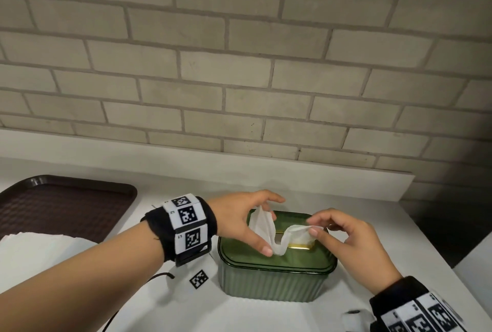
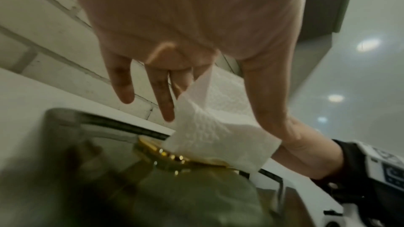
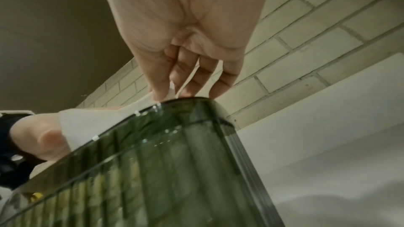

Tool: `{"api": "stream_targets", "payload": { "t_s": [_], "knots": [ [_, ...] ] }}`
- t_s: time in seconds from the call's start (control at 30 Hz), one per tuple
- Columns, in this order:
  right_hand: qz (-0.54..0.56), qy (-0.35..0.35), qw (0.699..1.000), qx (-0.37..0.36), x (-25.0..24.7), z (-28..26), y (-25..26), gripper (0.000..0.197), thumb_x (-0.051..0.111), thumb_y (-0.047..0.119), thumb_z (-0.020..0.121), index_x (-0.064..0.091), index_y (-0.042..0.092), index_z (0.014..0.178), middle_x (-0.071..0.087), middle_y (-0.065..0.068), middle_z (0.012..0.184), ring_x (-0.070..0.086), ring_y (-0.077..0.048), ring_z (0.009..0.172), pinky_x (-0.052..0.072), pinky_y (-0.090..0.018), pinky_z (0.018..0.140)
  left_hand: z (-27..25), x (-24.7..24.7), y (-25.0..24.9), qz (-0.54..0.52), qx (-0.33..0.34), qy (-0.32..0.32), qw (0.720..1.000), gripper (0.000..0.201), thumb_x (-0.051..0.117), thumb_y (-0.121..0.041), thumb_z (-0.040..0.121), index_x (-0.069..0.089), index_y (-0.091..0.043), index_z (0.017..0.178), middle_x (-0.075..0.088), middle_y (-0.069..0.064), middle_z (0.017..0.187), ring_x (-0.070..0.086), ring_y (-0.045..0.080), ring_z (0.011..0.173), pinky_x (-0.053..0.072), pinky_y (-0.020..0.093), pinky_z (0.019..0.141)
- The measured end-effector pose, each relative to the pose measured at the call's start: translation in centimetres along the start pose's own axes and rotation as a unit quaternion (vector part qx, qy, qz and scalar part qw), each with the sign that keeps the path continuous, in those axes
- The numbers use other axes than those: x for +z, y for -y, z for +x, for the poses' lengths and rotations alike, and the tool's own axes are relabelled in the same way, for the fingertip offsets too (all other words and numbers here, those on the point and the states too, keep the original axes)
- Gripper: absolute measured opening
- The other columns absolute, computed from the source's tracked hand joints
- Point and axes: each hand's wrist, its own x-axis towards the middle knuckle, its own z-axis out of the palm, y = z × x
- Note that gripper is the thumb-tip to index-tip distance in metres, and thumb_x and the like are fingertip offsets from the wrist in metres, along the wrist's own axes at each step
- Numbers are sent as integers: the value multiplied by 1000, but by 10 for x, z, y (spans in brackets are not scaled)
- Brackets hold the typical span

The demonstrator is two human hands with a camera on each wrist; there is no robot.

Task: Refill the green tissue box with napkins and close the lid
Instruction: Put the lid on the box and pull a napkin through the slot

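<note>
The green ribbed tissue box (image 1: 274, 281) stands on the white counter with its lid (image 1: 239, 251) down. A white napkin (image 1: 295, 234) sticks up out of the gold-rimmed slot (image 1: 298, 246) in the lid. My left hand (image 1: 262, 225) holds the napkin's raised left flap between thumb and fingers. My right hand (image 1: 316, 228) pinches its right end between thumb and forefinger just above the slot. In the left wrist view the napkin (image 2: 210, 127) hangs from my fingers (image 2: 166, 103) over the blurred lid (image 2: 174, 196). From the right wrist, the box wall (image 3: 174, 161) fills the foreground, with the pinched napkin (image 3: 87, 123) behind it.
A dark brown tray (image 1: 66, 206) lies at the left by the wall ledge. White napkins (image 1: 40, 251) lie in front of it at the lower left. A square marker tag (image 1: 199, 278) and a black cable (image 1: 159, 275) lie left of the box. The counter ends at the right (image 1: 426, 238).
</note>
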Motion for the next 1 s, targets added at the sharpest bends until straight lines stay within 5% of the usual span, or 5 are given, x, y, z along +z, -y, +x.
{"api": "stream_targets", "payload": {
  "t_s": [0.17,0.3,0.6,0.83,1.0],
  "knots": [
    [-4,3,1000,0,-2,-4,-2,31,72,11,81,67,40,88,71,20,83,65,-1,87,46,-9,79,10,-7,4,14,-18,-21,1000,53,85,-32,63,57,-36,108,56,-12,87,55,3,77,45,19,72],
    [17,-11,1000,12,0,-4,-9,32,68,8,84,66,38,91,70,16,85,65,-5,84,48,-10,75,4,-9,20,-11,-26,-78,997,23,80,-32,71,58,-36,68,59,-14,69,53,-4,62,42,14,65],
    [50,39,993,103,8,11,-7,49,79,16,74,56,39,111,71,-1,84,66,-12,81,50,-18,77,-7,4,30,-109,-63,-120,985,38,86,-24,64,58,-33,88,64,-15,81,58,-3,72,43,9,63],
    [99,-15,984,149,2,21,-14,39,74,1,76,60,26,104,64,-11,74,58,-23,68,49,-28,68,-4,10,31,-141,-119,-171,968,24,81,-25,71,59,-25,80,63,-6,67,59,8,56,52,21,59],
    [143,8,971,189,2,23,-13,34,72,10,80,57,23,107,68,-19,87,63,-28,80,50,-36,82,-1,8,27,-239,-150,-176,943,18,68,-28,84,59,-13,88,63,-2,59,59,5,46,52,17,47]
  ]
}}
